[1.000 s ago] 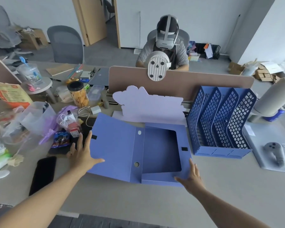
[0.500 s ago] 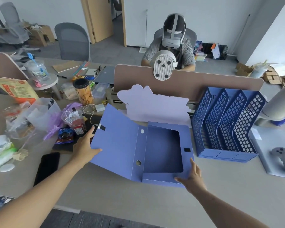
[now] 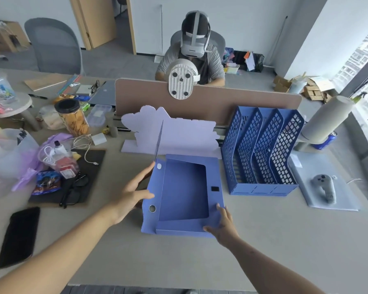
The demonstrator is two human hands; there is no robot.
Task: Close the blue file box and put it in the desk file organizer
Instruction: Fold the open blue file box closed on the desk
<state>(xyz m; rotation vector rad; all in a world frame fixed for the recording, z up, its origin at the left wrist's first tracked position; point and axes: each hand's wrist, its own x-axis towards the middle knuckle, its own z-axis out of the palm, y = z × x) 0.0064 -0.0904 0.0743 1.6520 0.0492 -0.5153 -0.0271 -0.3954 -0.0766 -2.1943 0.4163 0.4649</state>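
Note:
The blue file box (image 3: 184,192) lies open on the desk in front of me. Its lid (image 3: 159,139) stands nearly vertical and shows edge-on above the spine. My left hand (image 3: 132,194) presses flat against the outer side of the lid and spine, fingers spread. My right hand (image 3: 223,224) rests on the box's near right corner, palm down. The blue desk file organizer (image 3: 261,151), with several mesh slots, stands just right of the box.
A lilac cut-out board (image 3: 179,132) stands behind the box against the brown divider (image 3: 242,100). Clutter lies to the left: a black phone (image 3: 19,236), bags, a snack jar (image 3: 73,117), cables. A grey controller (image 3: 325,187) lies on a pad at right. A person sits opposite.
My left hand has swung the lid up from lying flat on the left to nearly vertical. My right hand has stayed on the box's near right corner.

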